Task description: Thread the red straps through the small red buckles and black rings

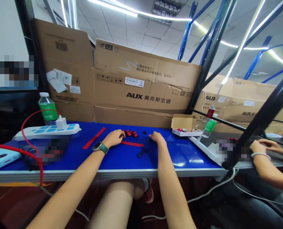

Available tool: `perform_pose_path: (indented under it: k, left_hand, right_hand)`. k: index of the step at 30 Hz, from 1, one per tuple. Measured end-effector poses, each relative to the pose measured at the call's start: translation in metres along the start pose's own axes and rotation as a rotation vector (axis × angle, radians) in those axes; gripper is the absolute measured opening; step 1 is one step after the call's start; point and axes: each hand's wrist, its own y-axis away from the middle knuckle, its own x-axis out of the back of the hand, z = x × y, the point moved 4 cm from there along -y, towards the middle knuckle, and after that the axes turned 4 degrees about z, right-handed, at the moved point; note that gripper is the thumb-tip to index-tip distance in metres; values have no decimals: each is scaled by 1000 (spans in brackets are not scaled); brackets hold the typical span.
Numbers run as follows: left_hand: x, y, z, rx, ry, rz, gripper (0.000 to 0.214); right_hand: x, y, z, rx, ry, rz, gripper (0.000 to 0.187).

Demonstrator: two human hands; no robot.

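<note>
On the blue tabletop, my left hand is palm down with its fingers curled, a watch on its wrist. Its fingertips are beside a small bundle of red strap and black buckle pieces. A flat red strap runs right from under its thumb. My right hand is closed to the right of these, its fingertips mostly hidden. Close to it is a small black piece. A black looped cord or clip lies nearer me. Another red strap lies left of my left hand.
A power strip with a plugged-in white charger and a green-labelled bottle stand at left. A small open carton holds little parts at back right. Large cardboard walls the back. Beyond a black post, a co-worker's hands work.
</note>
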Motion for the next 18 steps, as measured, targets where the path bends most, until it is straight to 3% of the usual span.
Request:
perform_pose_path:
  k: [3, 6, 9, 13, 15, 18]
  left_hand:
    - [-2, 1, -11, 124, -71, -31, 22]
    - [-7, 1, -14, 138, -24, -85, 20]
    - [-14, 0, -12, 84, 105, -101, 23]
    - [-15, -2, -2, 14, 237, -55, 17]
    - [-11, -4, 7, -16, 319, -10, 22]
    - [-2, -5, 19, -53, 440, 64, 34]
  right_hand:
    - [-5, -2, 0, 41, 46, -93, 55]
    - [-12, -5, -4, 63, -10, -128, 39]
    - [-15, -9, -11, 97, -228, -57, 28]
    - [-11, -9, -36, 354, -706, 94, 19]
    - [-12, -4, -53, 480, -853, 66, 18]
    - [-15, 8, -75, 611, -904, 13, 19]
